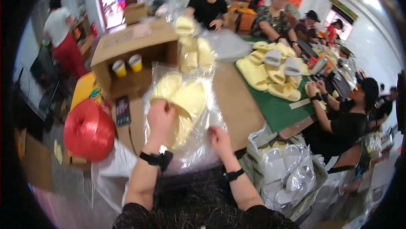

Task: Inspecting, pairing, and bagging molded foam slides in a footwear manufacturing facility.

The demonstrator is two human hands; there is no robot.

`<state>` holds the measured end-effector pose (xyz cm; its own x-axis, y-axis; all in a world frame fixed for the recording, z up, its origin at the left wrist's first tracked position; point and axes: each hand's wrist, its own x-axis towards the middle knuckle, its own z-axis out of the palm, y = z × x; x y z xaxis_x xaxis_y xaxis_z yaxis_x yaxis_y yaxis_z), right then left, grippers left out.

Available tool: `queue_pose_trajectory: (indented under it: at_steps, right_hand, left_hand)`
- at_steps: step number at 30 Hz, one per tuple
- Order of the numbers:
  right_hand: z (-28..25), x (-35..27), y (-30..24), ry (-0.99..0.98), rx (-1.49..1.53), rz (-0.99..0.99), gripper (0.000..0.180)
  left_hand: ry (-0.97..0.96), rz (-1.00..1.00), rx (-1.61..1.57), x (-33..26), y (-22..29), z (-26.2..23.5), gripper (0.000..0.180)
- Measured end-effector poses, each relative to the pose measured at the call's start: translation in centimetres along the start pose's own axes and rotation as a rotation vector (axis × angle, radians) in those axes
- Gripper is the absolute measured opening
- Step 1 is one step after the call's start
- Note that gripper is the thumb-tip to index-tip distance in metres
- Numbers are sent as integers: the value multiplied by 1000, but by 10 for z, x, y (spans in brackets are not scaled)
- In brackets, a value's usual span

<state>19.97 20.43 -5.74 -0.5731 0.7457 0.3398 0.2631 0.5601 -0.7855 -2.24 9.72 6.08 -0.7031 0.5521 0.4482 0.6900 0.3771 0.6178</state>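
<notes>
The fingers of your left hand (160,118) were curled nearly closed over the lower part of the pale yellow slippers (193,100); whether they pinched film, slipper or nothing, I could not tell. Your right hand (220,143) was half curled beside the right edge of the clear plastic bag (215,117), and its grip was also not clear. The pair lay side by side before you, with the bag's film around them, though I could not see which parts were covered. In my judgement, this step asked for one hand to steady the slippers while the other drew the film gently, without sharp pulling, because such thin film could tear. The film was glossy and full of creases; the slippers were smooth, with rounded, broad straps, probably of soft foam. Under them was the flat brown worktop (241,117). Farther left sat a shiny red twine ball (89,132), round and bulging.
</notes>
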Motion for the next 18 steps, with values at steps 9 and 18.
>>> queue_pose_trajectory:
  at_steps: [9, 18]
  right_hand:
    - [-12, 10, 16, 34, 25, -43, 24]
    - [-7, 1, 11, 1, -2, -9, 25]
  left_hand:
    - [32, -105, -521, -87, -79, -248, 25]
    - [-367, -1058, -571, -329, -199, -308, 34]
